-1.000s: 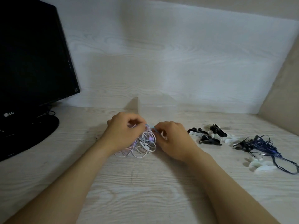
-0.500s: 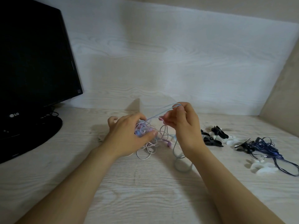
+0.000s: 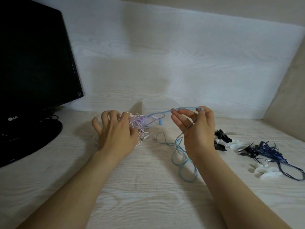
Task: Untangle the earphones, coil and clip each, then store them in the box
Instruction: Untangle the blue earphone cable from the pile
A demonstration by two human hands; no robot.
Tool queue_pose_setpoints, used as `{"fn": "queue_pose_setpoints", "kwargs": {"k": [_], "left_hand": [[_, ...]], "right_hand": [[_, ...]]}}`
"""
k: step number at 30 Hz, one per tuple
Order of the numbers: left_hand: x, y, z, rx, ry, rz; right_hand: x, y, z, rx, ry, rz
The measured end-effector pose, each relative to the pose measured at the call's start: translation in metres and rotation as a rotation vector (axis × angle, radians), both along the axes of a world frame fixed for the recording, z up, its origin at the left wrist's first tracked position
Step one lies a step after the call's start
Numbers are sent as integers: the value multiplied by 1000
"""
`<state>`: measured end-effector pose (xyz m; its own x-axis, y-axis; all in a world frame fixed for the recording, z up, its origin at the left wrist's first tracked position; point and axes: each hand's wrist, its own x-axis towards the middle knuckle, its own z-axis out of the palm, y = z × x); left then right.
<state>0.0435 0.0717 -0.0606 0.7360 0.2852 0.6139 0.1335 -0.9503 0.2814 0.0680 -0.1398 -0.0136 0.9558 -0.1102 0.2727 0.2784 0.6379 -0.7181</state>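
A tangle of pink and white earphone wires [image 3: 138,125] sits on the desk at the centre. My left hand [image 3: 115,134] holds this tangle, fingers curled over it. A light blue earphone cable [image 3: 180,156] runs out of the tangle. My right hand [image 3: 196,129] pinches a loop of it, raised above the desk to the right, and the cable's slack hangs down and curls on the desk below that hand. A blue earbud [image 3: 160,122] dangles between the hands. No box is in view.
A black monitor [image 3: 33,63] on its stand fills the left. Black clips [image 3: 222,140] and white clips [image 3: 264,172] lie on the right with a dark blue earphone bundle [image 3: 267,152]. A wall panel rises behind the desk and a side wall closes the right.
My right hand has pulled the blue cable up and to the right, away from the tangle. More blue cable has come free and lies looped on the desk. My left hand stays on the tangle.
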Motion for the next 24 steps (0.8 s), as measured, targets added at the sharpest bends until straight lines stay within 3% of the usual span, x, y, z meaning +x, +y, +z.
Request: {"fn": "queue_pose_setpoints", "kwargs": {"k": [5, 9, 13, 17, 22, 24], "left_hand": [[-1, 0, 3, 4, 39, 64], [-2, -4, 3, 43, -126, -72], [-3, -7, 7, 13, -215, -221], [2, -8, -1, -21, -58, -583], [4, -7, -9, 26, 102, -489], [4, -5, -9, 36, 130, -447]], "right_hand": [[3, -4, -1, -77, 81, -105], [2, -1, -1, -157, 103, -164], [-1, -2, 3, -100, 65, -114], [-2, -6, 6, -40, 70, -66], [4, -9, 6, -15, 176, -54], [2, -10, 7, -128, 176, -82]]}}
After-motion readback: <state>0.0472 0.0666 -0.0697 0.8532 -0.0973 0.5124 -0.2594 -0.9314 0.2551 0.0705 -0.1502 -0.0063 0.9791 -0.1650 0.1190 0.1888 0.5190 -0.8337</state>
